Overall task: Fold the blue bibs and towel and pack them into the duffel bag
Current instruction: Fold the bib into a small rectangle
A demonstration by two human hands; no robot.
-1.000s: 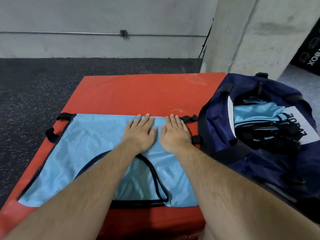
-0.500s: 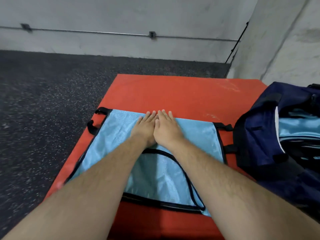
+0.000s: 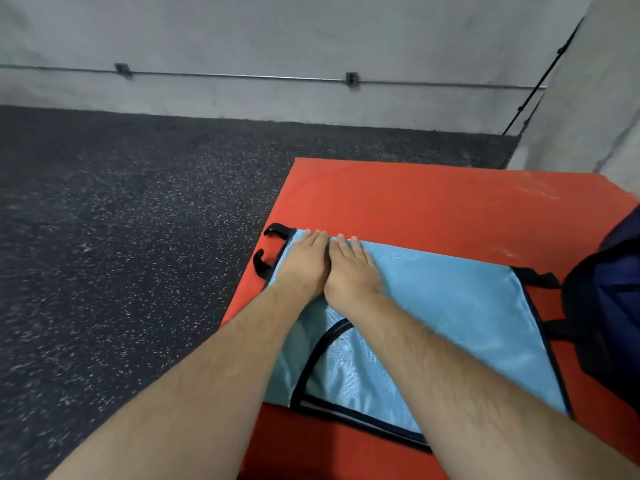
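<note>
Your left hand (image 3: pixel 304 266) and right hand (image 3: pixel 350 271) lie flat, fingers straight, on the far-left corner of the blue bib (image 3: pixel 450 299), gripping nothing. You seem to be smoothing it on the red mat (image 3: pixel 415 202) before folding; next, lift an edge. The duffel bag (image 3: pixel 613 292) at right is mostly cut off, its contents unseen.

Red pad (image 3: pixel 415 202) on a dark speckled floor (image 3: pixel 121 237), which extends left of the left hand (image 3: pixel 304 265). A blue bib (image 3: pixel 450 299) lies flat on the pad under both hands, its black straps (image 3: pixel 266 247) just left of the left hand. A navy duffel bag (image 3: pixel 616 289) sits at the pad's edge, well right of the right hand (image 3: pixel 353 271).
</note>
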